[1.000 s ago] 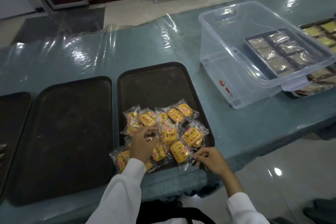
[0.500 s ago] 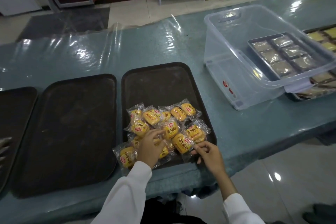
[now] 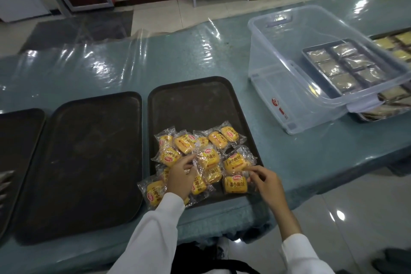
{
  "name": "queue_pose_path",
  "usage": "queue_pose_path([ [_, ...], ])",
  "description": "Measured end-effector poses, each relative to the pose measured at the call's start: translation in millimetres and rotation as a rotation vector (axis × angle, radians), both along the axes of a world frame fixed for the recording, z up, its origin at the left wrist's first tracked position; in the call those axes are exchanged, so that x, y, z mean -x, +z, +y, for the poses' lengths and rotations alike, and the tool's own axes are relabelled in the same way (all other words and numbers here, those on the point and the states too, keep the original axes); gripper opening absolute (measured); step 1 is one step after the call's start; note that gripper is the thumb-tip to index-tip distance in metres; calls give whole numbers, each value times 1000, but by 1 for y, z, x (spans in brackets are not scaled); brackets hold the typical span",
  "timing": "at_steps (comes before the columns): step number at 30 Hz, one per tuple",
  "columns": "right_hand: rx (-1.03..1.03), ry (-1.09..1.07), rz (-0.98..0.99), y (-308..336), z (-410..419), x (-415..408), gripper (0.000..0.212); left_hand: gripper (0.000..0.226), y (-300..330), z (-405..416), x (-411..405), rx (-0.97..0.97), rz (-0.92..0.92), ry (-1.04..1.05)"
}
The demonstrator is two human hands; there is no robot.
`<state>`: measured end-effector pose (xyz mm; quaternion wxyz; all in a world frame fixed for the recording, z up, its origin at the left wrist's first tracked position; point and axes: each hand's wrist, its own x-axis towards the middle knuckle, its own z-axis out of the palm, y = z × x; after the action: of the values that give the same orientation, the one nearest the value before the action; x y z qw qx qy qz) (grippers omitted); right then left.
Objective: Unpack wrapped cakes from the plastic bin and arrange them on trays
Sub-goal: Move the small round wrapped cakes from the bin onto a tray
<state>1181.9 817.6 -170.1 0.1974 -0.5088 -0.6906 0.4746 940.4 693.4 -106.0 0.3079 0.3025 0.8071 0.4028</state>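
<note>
Several yellow wrapped cakes (image 3: 209, 158) lie in a loose heap on the near half of a dark tray (image 3: 193, 104). My left hand (image 3: 181, 177) rests on the heap's middle, its fingertips on a wrapper. My right hand (image 3: 263, 179) pinches the wrapper edge of the cake (image 3: 235, 184) at the tray's near right corner. One cake (image 3: 154, 191) overhangs the tray's near left edge. The clear plastic bin (image 3: 295, 98) stands to the right with nothing visible inside it.
A second dark tray (image 3: 89, 162) lies to the left, and part of a third (image 3: 15, 140) at the far left. Trays of wrapped cakes (image 3: 347, 66) show through and past the bin at right. The table's front edge runs just below the trays.
My right hand has drawn one cake to the tray's near right corner, apart from the heap. My left hand has shifted slightly on the heap. The camera has tilted a little.
</note>
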Motion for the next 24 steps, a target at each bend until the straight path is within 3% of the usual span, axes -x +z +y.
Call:
queue_pose_path([
  [5,32,115,0,9,-1,8,24,39,-6,7,-4,39,-9,-79],
  [12,39,14,49,14,6,7,21,33,-11,10,2,71,22,-119],
  [24,6,-52,131,44,3,31,16,27,1,-21,22,-49,76,-99],
])
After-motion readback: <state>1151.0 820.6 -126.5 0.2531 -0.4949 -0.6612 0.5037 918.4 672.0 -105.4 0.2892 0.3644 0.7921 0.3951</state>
